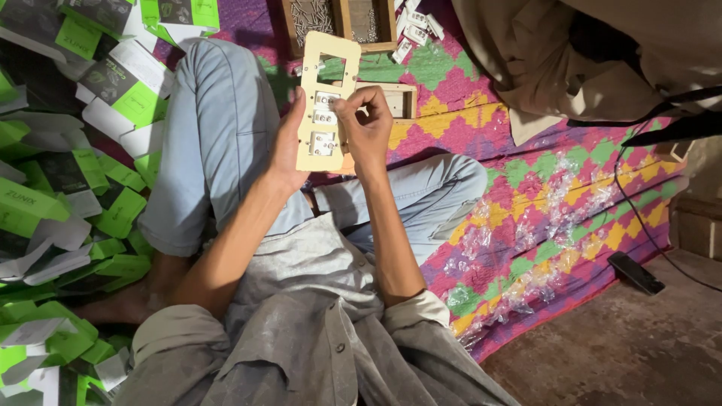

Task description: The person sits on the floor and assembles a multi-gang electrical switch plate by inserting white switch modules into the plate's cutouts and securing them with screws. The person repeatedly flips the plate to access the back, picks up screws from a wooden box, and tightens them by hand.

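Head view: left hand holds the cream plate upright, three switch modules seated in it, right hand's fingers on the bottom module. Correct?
Not quite. In the head view the right hand has its fingertips at the upper two modules, not the bottom module, which sits untouched below. The rest stands: the left hand grips the cream plate by its left edge, with three switch modules seated in it.

a colourful zigzag mat (pixel 526 173) on the floor carries clear plastic wrappers (pixel 541 225), wooden trays (pixel 342 19) and green cartons (pixel 45 203).
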A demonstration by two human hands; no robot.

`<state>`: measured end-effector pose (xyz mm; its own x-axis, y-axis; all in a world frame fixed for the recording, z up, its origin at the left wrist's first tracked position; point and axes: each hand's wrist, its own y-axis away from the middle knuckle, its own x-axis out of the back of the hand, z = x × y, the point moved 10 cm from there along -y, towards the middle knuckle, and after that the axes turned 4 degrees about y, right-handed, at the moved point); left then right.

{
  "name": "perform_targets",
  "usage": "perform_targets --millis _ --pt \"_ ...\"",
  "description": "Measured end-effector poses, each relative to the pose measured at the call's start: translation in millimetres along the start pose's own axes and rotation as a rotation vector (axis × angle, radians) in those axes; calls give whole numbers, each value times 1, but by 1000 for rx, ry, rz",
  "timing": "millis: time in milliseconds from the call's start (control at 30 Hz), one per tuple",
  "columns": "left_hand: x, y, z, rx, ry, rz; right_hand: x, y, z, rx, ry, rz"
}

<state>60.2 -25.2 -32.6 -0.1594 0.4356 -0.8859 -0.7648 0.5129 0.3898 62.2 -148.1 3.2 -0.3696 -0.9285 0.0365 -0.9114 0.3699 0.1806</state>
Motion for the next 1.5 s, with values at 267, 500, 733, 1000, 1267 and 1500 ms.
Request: perform_targets --millis 267,500,733,1000,1267,1500 --pt "1 2 4 -1 86 16 -14 30 -30 308 254 -311" --pt "-2 3 7 -20 96 13 -6 27 -27 219 155 -237" --pt "-3 3 10 -35 103 8 -12 25 -36 206 151 -239" --pt "-3 5 8 9 138 42 -14 24 -41 265 194 -274" --pt "-4 6 10 -7 151 36 -17 27 -47 270 205 -284" --pt "-6 5 9 4 170 1 -20 28 -55 299 362 -313"
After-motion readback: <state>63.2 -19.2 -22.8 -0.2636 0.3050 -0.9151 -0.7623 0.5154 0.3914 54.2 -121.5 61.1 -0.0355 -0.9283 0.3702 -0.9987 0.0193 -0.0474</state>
